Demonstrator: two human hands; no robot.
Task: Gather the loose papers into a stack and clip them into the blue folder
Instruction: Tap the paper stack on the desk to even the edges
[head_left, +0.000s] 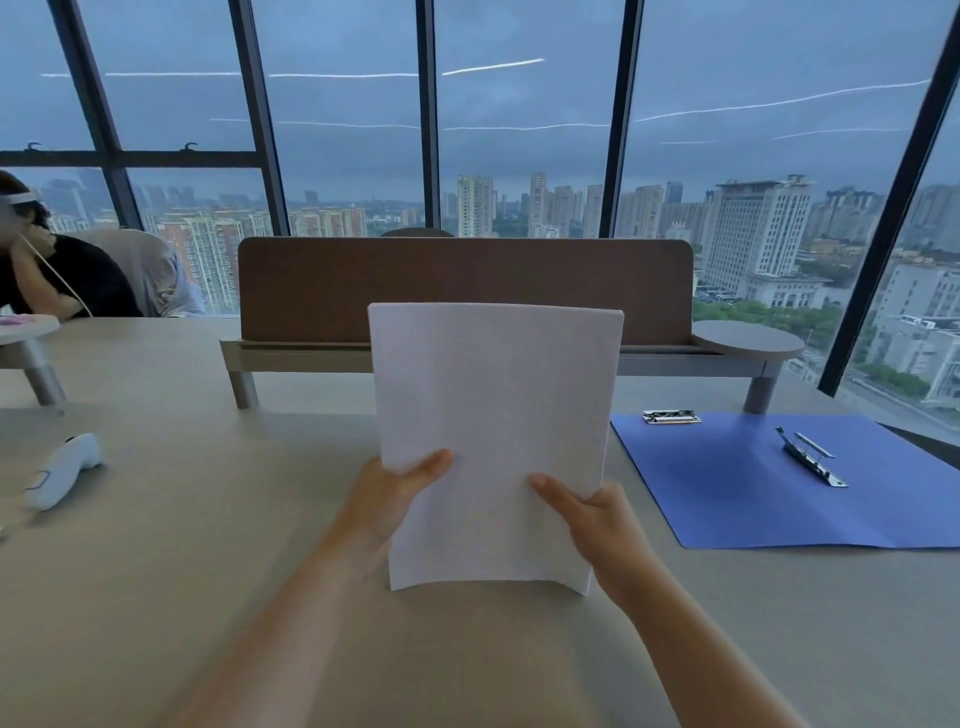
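A stack of white papers (493, 415) stands upright in front of me, its bottom edge resting on the table. My left hand (387, 499) grips its lower left edge and my right hand (597, 519) grips its lower right edge, thumbs on the front sheet. The blue folder (753, 488) lies open and flat on the table to the right, apart from the papers. A metal lever clip (810, 457) sits raised on its right half, and a second metal clip (671, 417) is at its top left edge.
A brown desk divider (311, 291) on a raised shelf runs across the back of the table (208, 545). A white handheld controller (62, 470) lies at the left. Another person sits at the far left. Tall windows are behind.
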